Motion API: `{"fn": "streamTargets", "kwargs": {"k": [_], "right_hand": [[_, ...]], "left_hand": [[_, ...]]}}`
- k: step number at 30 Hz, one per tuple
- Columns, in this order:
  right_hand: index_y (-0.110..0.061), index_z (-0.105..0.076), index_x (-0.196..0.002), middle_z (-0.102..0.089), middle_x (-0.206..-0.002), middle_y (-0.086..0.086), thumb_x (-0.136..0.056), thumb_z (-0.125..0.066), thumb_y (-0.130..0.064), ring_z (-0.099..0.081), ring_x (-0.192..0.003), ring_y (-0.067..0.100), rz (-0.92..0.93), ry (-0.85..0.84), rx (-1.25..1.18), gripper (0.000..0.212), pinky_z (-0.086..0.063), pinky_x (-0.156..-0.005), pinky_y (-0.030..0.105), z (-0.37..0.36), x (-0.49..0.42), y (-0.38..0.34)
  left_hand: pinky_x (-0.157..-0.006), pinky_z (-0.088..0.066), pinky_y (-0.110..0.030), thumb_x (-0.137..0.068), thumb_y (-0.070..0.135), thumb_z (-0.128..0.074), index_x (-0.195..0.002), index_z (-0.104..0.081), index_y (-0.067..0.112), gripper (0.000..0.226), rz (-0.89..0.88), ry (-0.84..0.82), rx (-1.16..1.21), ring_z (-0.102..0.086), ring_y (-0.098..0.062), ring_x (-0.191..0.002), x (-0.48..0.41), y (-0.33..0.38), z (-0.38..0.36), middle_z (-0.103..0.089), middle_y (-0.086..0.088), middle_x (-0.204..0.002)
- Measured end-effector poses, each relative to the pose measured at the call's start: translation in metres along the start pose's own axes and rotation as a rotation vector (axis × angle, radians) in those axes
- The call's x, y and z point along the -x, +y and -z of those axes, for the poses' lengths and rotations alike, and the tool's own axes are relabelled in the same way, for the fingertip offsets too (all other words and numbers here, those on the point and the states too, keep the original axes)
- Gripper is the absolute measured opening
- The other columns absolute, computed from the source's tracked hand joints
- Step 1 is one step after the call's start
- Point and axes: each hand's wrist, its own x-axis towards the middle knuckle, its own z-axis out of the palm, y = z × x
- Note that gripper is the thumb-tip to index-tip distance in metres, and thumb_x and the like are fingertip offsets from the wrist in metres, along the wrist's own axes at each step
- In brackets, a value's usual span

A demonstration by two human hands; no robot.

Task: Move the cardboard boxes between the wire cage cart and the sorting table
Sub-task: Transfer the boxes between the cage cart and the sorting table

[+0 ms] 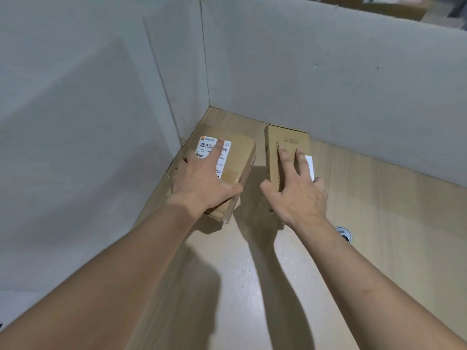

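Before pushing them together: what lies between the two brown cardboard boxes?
Only a bare, shadowed strip of light wooden table, seen in the head view, between the white-labelled box and the plain box.

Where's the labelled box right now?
Head view, left of centre: the labelled box is at the table corner where the grey walls meet, held by the left hand, with the plain box close on its right.

Table (379,198): pale wood-grain top below me, soft shadows lying across it.
Cable hole (343,234): round, grey-rimmed, set into the table.
Back panel (328,72): plain grey, upright behind the cable hole.
Left panel (75,122): grey, upright, well left of the cable hole, meeting the back panel in a corner.
Beyond: blurred brown cardboard (379,6) above the back panel's top edge.
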Motion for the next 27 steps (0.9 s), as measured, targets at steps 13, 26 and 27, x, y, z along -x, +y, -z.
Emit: {"fn": "streamTargets", "kwargs": {"k": [13,26,27], "right_hand": [[-0.06,0.002,-0.155,-0.002,-0.17,-0.009,-0.091,-0.037,-0.07,-0.046,-0.113,0.041,0.249,0.089,0.03,0.076,-0.045,-0.1,0.05,0.082,0.139,-0.009],[-0.057,0.0,-0.157,-0.008,-0.17,-0.006,-0.088,-0.034,-0.074,-0.045,-0.104,0.039,0.629,0.115,-0.003,0.079,-0.045,-0.093,0.048,0.155,0.307,-0.001],[-0.057,0.0,-0.157,-0.008,-0.17,-0.006,-0.088,-0.036,-0.073,-0.046,-0.104,0.04,0.657,0.106,-0.012,0.079,-0.045,-0.094,0.048,0.156,0.32,-0.003]], "left_hand": [[-0.105,-0.045,-0.051,-0.057,0.088,-0.058,-0.156,-0.006,0.057,0.116,0.194,0.18,0.023,-0.047,-0.044,-0.122,0.174,-0.008,0.06,-0.034,-0.022,-0.147],[-0.099,-0.048,-0.051,-0.06,0.093,-0.058,-0.158,-0.006,0.056,0.117,0.483,0.378,0.058,-0.049,-0.044,-0.119,0.422,0.005,0.106,-0.037,-0.02,-0.139],[-0.1,-0.048,-0.051,-0.059,0.094,-0.057,-0.158,-0.006,0.056,0.117,0.509,0.39,0.064,-0.048,-0.045,-0.12,0.439,0.001,0.107,-0.037,-0.02,-0.14]]}}
